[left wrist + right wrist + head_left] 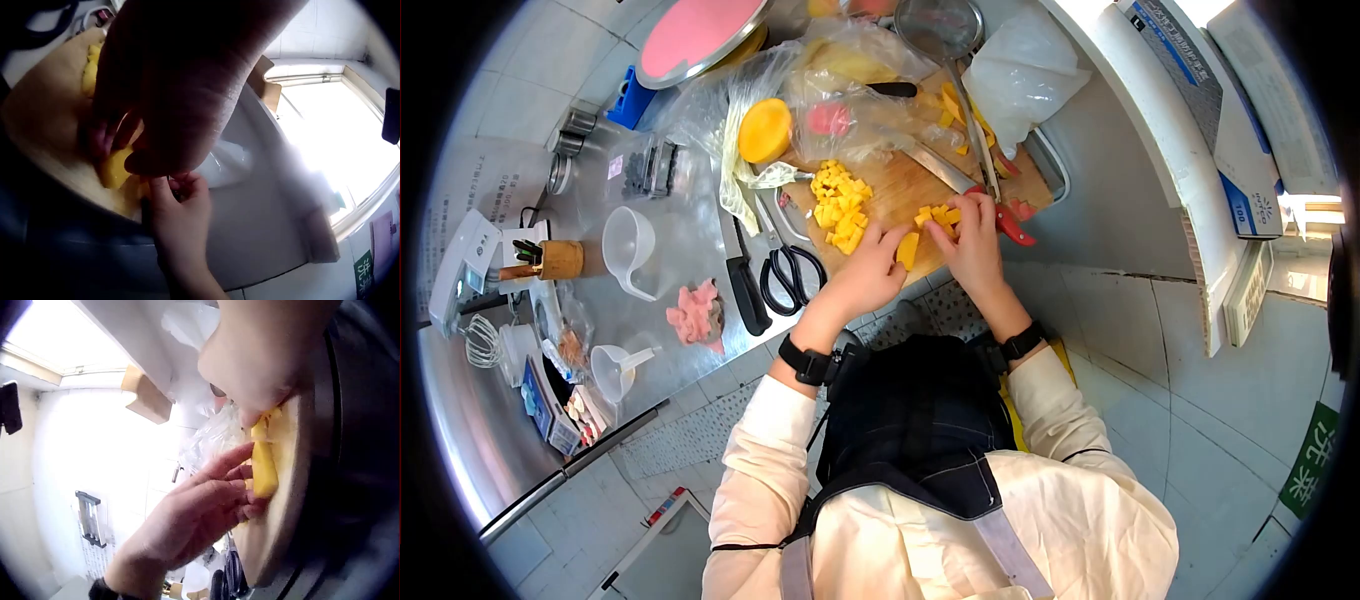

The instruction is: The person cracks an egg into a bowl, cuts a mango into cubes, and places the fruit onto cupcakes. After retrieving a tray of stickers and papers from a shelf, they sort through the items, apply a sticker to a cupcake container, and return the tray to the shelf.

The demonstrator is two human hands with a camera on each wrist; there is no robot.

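Where left hand point(868, 278) meets right hand point(972, 245), mango slice point(908, 250) lies pinched.

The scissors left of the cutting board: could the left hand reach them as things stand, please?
Probably yes: the scissors lie just beside the left hand, nothing between, though it now holds a mango slice.

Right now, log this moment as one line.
left hand: holds mango slice | right hand: pinches same slice | on: cutting board | nearby: diced mango pile, knife
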